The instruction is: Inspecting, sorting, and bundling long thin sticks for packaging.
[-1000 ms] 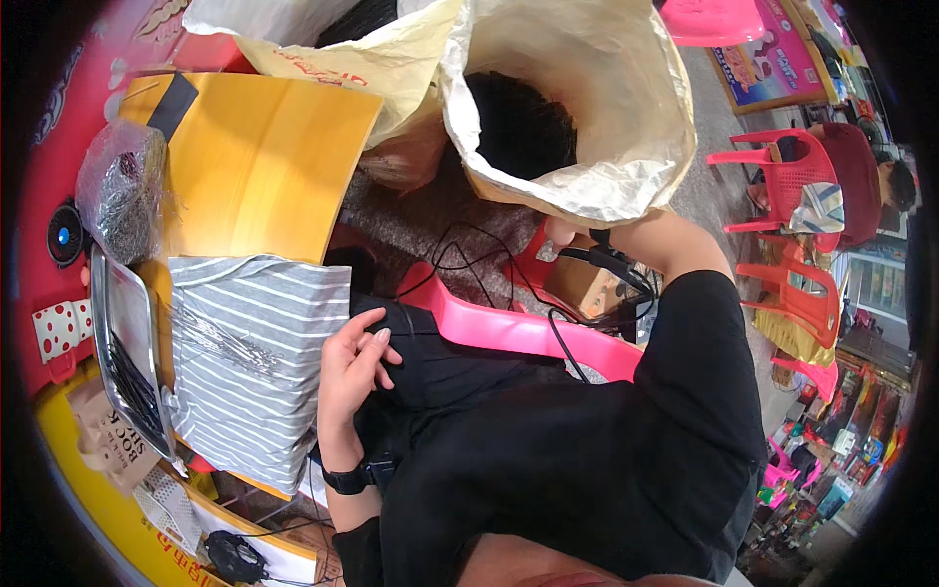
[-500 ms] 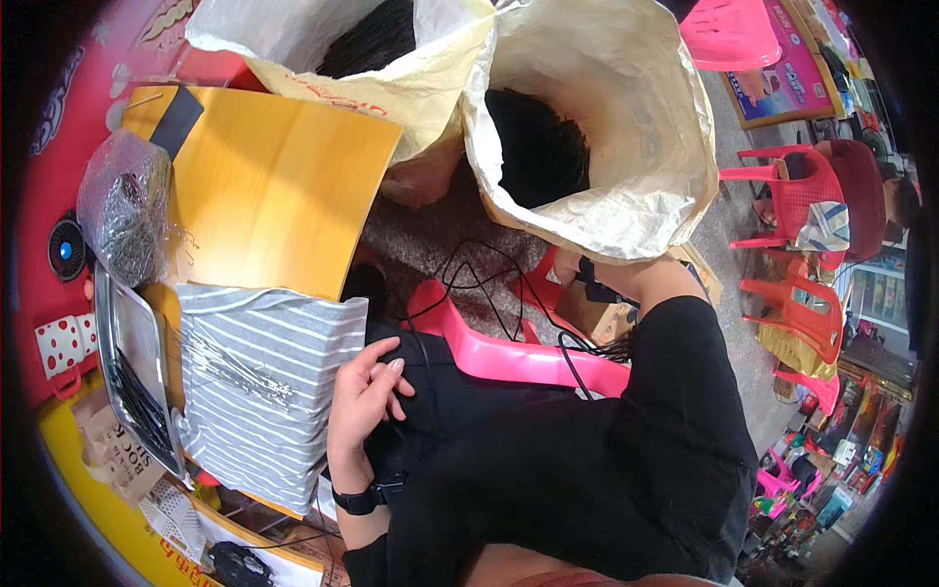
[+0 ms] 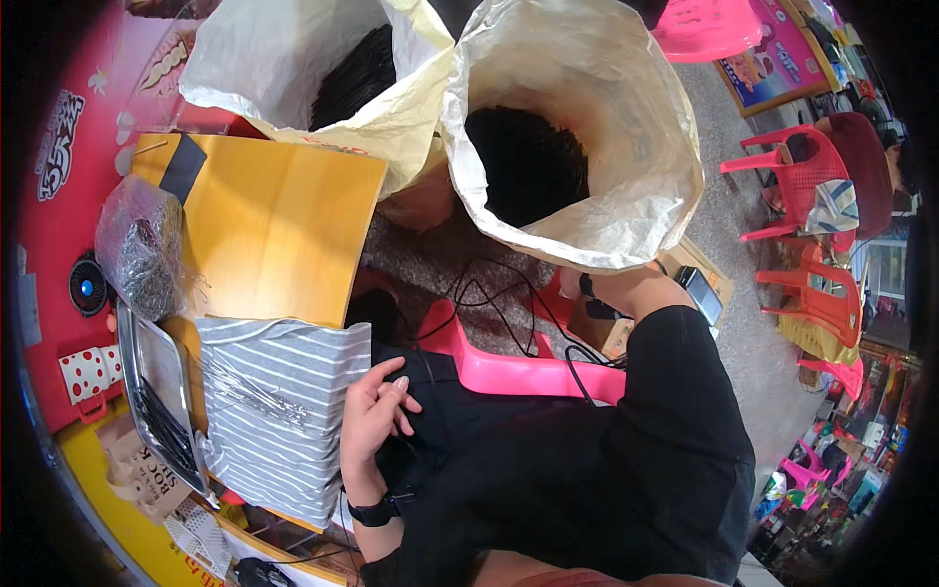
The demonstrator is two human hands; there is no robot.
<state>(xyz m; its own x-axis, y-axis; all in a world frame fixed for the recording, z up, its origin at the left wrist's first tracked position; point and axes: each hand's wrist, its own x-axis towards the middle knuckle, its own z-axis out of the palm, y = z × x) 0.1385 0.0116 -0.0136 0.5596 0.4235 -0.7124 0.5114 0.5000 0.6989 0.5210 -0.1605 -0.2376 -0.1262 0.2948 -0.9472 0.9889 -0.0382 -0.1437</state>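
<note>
My left hand [image 3: 377,409] hovers over or rests on my dark-clothed lap, palm turned up, fingers loosely apart and holding nothing. Next to it lies a grey-and-white striped cloth [image 3: 279,460] with a bunch of thin silvery wires [image 3: 256,394] on top. My right forearm [image 3: 636,292] reaches forward under the rim of the right-hand sack [image 3: 636,230]. That sack hides nearly all of my right hand, so its fingers do not show. Dark, thin strands [image 3: 528,166] fill the bottom of this sack. A second sack [image 3: 249,73] beside it also holds dark strands [image 3: 354,78].
A wooden board [image 3: 279,220] bears a clear plastic bag of wire [image 3: 142,249]. A metal tray [image 3: 161,352] holds black strips. Black cable [image 3: 474,293] loops by a pink stool [image 3: 528,375]. A small fan [image 3: 88,286] is at left; red chairs [image 3: 807,176] stand at right.
The view has shifted slightly, so the sacks appear farther left and the board and cloth lower. My left hand keeps its loose pose; my right arm still reaches under the sack's rim.
</note>
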